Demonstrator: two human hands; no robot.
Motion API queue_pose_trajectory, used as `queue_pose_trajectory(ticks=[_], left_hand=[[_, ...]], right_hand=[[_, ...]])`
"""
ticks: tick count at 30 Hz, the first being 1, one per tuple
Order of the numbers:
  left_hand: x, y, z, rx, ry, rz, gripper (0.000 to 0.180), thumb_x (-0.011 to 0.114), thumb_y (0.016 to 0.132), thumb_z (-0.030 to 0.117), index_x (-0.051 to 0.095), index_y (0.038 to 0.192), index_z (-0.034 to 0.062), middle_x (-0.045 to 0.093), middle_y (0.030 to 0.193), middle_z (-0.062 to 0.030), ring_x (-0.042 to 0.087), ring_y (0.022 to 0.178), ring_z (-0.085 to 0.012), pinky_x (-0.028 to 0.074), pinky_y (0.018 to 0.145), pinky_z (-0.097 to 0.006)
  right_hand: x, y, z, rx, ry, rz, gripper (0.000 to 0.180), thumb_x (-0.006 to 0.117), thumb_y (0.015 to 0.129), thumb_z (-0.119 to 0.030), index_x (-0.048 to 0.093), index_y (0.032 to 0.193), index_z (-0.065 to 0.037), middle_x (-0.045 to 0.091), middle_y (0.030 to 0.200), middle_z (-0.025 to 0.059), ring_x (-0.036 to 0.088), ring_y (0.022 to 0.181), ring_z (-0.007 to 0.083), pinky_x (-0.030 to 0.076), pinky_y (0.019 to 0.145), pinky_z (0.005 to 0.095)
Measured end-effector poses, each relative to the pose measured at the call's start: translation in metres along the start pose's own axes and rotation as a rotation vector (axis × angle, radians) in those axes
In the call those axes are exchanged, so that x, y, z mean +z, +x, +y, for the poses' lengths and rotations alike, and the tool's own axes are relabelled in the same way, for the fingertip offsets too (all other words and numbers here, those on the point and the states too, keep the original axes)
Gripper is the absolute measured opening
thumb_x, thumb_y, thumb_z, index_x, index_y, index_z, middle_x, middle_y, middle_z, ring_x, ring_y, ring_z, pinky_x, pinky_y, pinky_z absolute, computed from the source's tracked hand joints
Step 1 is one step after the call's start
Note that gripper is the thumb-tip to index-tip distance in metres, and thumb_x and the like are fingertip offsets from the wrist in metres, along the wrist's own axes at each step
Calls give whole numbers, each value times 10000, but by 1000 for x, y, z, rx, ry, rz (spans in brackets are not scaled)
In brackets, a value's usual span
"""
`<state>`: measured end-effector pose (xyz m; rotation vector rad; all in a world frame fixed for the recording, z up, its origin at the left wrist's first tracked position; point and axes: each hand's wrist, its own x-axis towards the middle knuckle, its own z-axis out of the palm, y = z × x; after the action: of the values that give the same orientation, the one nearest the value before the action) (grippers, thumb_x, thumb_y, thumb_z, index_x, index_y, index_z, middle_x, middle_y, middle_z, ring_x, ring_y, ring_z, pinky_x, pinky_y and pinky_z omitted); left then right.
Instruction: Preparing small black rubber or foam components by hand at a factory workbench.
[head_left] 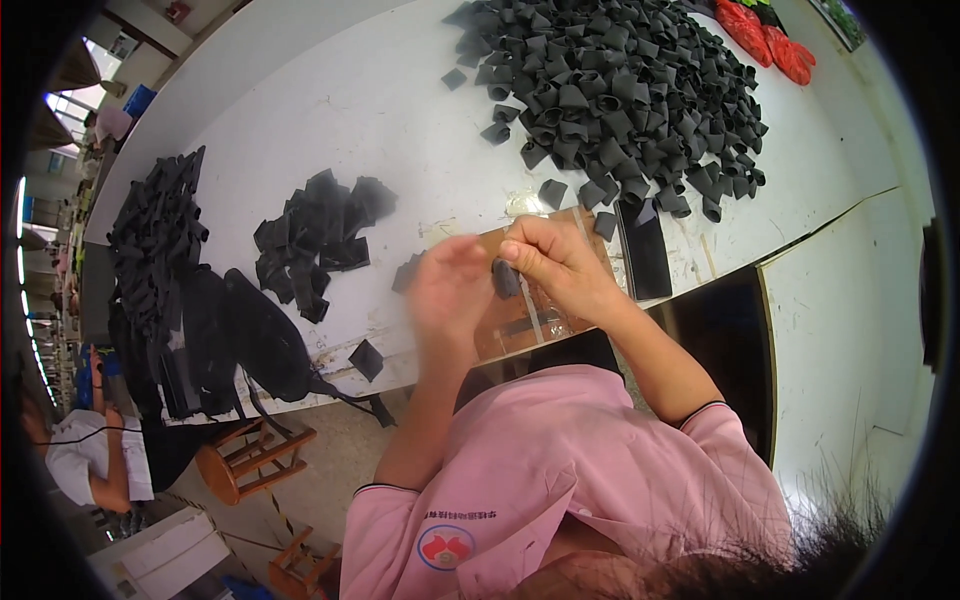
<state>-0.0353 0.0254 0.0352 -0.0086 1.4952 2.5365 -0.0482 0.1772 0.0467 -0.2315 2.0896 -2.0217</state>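
Observation:
Between the thumb and fingers of my right hand (562, 262) is a small curved black piece (507, 279), bent like a short sleeve. My left hand (445, 285) is smeared by motion just left of it. Its fingers are too blurred to show whether they touch the piece. Both hands are above a brown board (508, 325) with clear tape at the table's front edge. Another flat dark piece (407, 272) lies partly behind my left hand. Beyond the hands spreads a large heap of short black tube-like pieces (615, 100).
A loose pile of flat black pieces (325, 235) lies left of centre, a bigger stack (158, 225) farther left. A dark rectangular slab (645, 252) sits right of the board. Red bags (765, 45) are at the far right. Wooden stools (250, 460) and a seated person (95, 455) appear lower left.

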Motion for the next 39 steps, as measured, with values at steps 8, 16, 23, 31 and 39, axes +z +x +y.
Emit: queue_pose_trajectory(ticks=[8, 16, 23, 31, 39], left_hand=[[2, 4, 17, 540, 634, -236, 141, 512, 786, -58, 572, 913, -48, 587, 895, -146, 552, 859, -187, 427, 793, -277], [-3, -5, 11, 195, -274, -29, 108, 536, 827, 17, 546, 933, -1, 586, 907, -133, 553, 846, -191, 439, 797, -323], [-4, -10, 7, 186, 200, 62, 122, 539, 825, 15, 549, 940, -26, 585, 889, -102, 551, 810, -130, 435, 758, -234], [-6, -6, 9, -40, 318, 15, 110, 539, 818, 4, 569, 918, -29, 581, 766, -71, 511, 615, -83, 413, 546, -189], [-7, -11, -24, -33, 128, 53, 71, 550, 811, 14, 560, 877, -10, 557, 686, -28, 471, 513, -58, 358, 459, -167]], right_hand=[[14, -23, -14, -523, -444, 349, 320, 684, 697, -206, 551, 913, -11, 520, 771, 108, 545, 661, 244, 451, 552, 304], [17, -15, -15, -656, -591, 400, 156, 666, 666, -53, 570, 784, -18, 516, 693, 82, 519, 600, 238, 417, 488, 313], [16, -16, 8, -668, -592, 415, 106, 636, 686, -22, 558, 758, -15, 505, 672, 87, 515, 589, 244, 413, 487, 324], [17, -19, 0, -593, -569, 353, 93, 613, 707, -9, 562, 784, -17, 507, 673, 96, 516, 582, 251, 416, 491, 332], [16, -14, 8, -677, -674, 411, 96, 602, 722, -7, 534, 787, 9, 515, 696, 115, 514, 578, 241, 408, 499, 299]])
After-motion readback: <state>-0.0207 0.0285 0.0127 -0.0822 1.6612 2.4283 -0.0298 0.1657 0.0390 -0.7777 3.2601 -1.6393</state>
